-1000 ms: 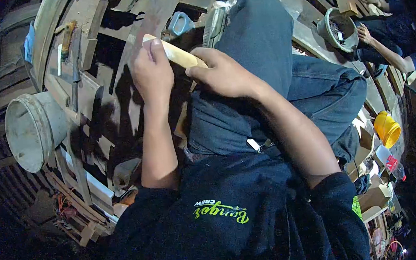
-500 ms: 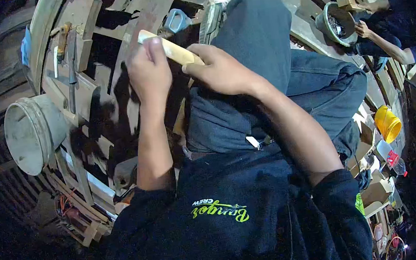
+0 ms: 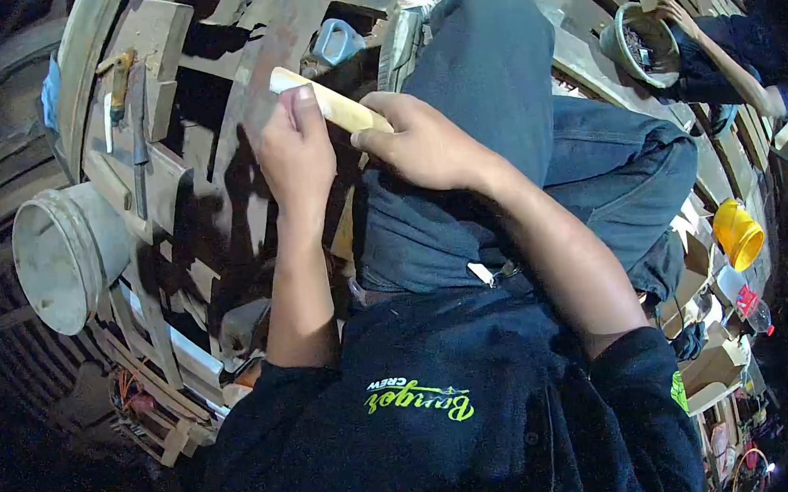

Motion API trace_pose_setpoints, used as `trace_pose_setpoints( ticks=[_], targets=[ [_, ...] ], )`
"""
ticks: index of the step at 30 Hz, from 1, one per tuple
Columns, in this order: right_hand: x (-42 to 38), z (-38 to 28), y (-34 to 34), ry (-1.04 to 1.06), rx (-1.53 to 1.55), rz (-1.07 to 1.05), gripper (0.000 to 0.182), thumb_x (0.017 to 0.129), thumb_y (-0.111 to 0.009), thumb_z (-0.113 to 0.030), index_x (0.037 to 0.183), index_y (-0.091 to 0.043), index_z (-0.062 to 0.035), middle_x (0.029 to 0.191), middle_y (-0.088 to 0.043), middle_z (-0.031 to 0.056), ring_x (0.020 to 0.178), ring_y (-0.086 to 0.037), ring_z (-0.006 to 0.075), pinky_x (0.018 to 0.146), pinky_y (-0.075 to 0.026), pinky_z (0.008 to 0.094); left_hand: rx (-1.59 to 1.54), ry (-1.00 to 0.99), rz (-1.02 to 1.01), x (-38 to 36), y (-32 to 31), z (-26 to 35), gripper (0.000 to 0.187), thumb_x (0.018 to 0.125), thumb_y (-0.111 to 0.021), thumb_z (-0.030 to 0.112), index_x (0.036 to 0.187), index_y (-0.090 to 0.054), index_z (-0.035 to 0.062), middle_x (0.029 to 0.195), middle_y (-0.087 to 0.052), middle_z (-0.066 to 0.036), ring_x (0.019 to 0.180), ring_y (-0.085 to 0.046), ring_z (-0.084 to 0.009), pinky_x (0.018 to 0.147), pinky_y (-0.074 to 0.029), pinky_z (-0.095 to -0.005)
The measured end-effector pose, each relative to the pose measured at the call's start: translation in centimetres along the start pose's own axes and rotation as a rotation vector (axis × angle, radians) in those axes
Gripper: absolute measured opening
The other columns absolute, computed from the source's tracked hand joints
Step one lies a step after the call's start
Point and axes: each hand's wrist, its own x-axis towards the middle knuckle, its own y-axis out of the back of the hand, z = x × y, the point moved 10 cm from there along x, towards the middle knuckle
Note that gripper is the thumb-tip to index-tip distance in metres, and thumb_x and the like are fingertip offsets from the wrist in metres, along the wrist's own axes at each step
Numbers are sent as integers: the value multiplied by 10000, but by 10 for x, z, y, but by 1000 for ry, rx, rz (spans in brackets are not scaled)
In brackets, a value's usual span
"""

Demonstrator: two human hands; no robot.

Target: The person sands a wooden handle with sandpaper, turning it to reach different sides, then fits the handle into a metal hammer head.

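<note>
Stick: a pale wooden stick [image 3: 330, 104] sits between both hands, above the raised knee [image 3: 490, 59].
Long way: it runs from upper left down to the right.
Left hand [image 3: 295, 152]: closed around the upper end.
Right hand [image 3: 422, 140]: fingers closed on the lower end.
Nearer: both touch it.
Hidden: the lower end; any tool is hard to see.

A single head-worn camera looks steeply down the person's own chest and lap, close to both hands [image 3: 357, 146], with wide-angle bending and dark corners around the edges.

raised knee [image 3: 490, 59] right, bucket [image 3: 63, 261] left
</note>
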Motion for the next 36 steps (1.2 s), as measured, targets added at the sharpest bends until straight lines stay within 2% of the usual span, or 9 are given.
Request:
trace_pose_setpoints(
  ticks=[6,10,14,22,24,26,31,34,36],
  targets=[
    [5,-5,-6,56,-40,22,326,938,-646,-232,1066,-617,66,843,-641,163,799,-629,231,736,-497,392,33,223,34,32,7,-33,483,1034,-525,409,957,-697,-36,810,-692,-269,786,-695,-439,714,-514,-500],
    [-2,-4,1,18,8,37,324,939,-643,-225,1079,-616,66,856,-639,172,826,-634,241,766,-499,395,10,52,5,3,-2,-11,448,1030,-541,386,1023,-708,-30,861,-707,-263,830,-700,-441,745,-514,-494],
    [-3,-9,-7,67,-11,13,320,939,-641,-222,1084,-615,62,872,-650,174,824,-635,236,775,-502,394,-94,194,49,24,17,-25,446,1034,-550,360,952,-689,-56,751,-702,-203,701,-695,-327,690,-511,-438],
    [-3,-3,-6,23,44,14,314,941,-639,-216,1104,-632,52,835,-656,122,777,-629,193,704,-499,370,-70,137,34,30,13,-27,486,1034,-522,388,994,-695,-65,789,-689,-256,754,-687,-393,736,-507,-466],
    [6,-2,-5,67,-4,3,320,941,-641,-219,1114,-633,50,839,-658,124,775,-628,196,705,-500,368,-76,347,-31,38,3,-46,490,1041,-503,381,1008,-695,-68,808,-699,-261,771,-697,-394,742,-508,-465],
    [-1,-1,-1,-39,80,-38,323,941,-641,-226,1098,-627,56,852,-661,137,794,-631,212,736,-504,379,-43,133,51,39,0,-44,498,1049,-489,379,959,-693,-66,761,-695,-225,725,-688,-346,719,-503,-459],
    [2,-5,-2,40,33,-2,332,941,-642,-242,1091,-623,53,871,-659,170,833,-642,229,775,-503,401,-167,120,56,39,6,-33,498,1054,-499,366,879,-678,-65,669,-653,-143,632,-626,-248,647,-482,-421],
    [3,2,-3,-52,89,-47,309,938,-644,-227,1074,-621,50,846,-656,147,832,-640,232,755,-505,405,-144,295,12,39,5,-34,469,1057,-506,327,870,-669,-72,636,-624,-124,597,-614,-220,616,-479,-398],
    [-1,-2,-1,-35,87,-47,317,938,-645,-226,1080,-621,56,847,-657,150,830,-643,236,757,-506,403,-79,100,81,33,1,-46,511,1057,-507,389,934,-694,-70,750,-638,-66,721,-555,-127,694,-456,-330]
  ],
)
